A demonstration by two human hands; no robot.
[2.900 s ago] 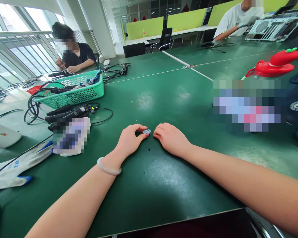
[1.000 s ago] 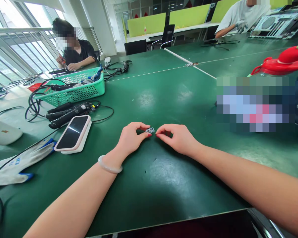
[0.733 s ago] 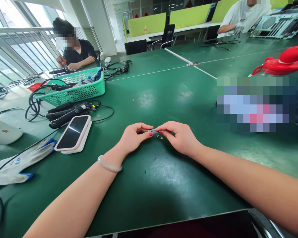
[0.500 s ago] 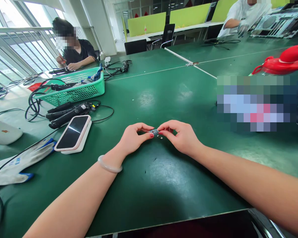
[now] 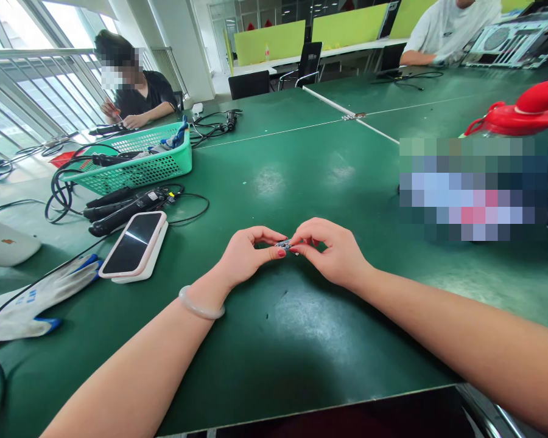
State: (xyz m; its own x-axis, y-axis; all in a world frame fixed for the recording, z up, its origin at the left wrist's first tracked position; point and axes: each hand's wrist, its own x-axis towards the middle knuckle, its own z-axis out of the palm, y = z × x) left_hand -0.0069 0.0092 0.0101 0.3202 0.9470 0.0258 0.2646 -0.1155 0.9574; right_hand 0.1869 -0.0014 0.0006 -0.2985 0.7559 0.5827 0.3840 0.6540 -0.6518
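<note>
Just above the green tabletop (image 5: 237, 340), my left hand (image 5: 243, 254) pinches a small blue-grey circuit board (image 5: 283, 244) between thumb and forefinger. My right hand (image 5: 335, 250) is closed at the board's right end, its thumb and fingertips pressed together on it. The fingertips cover much of the board, so its details are too small to make out. A tiny metallic piece (image 5: 296, 253) shows just below the right fingertips, mostly hidden; whether it lies on the table or is attached, I cannot tell.
To the left are a phone (image 5: 134, 243) on a white block, a work glove (image 5: 41, 298), black cabled devices (image 5: 128, 210) and a green basket (image 5: 164, 161). A red-lidded container (image 5: 506, 118) stands right. Two people sit across: one far left (image 5: 141, 97), one far right (image 5: 452, 33).
My right fingertips have shifted slightly left onto the board's end, and the tiny metallic piece is now mostly covered. The person at far right has lowered a gloved hand toward the metal frame.
</note>
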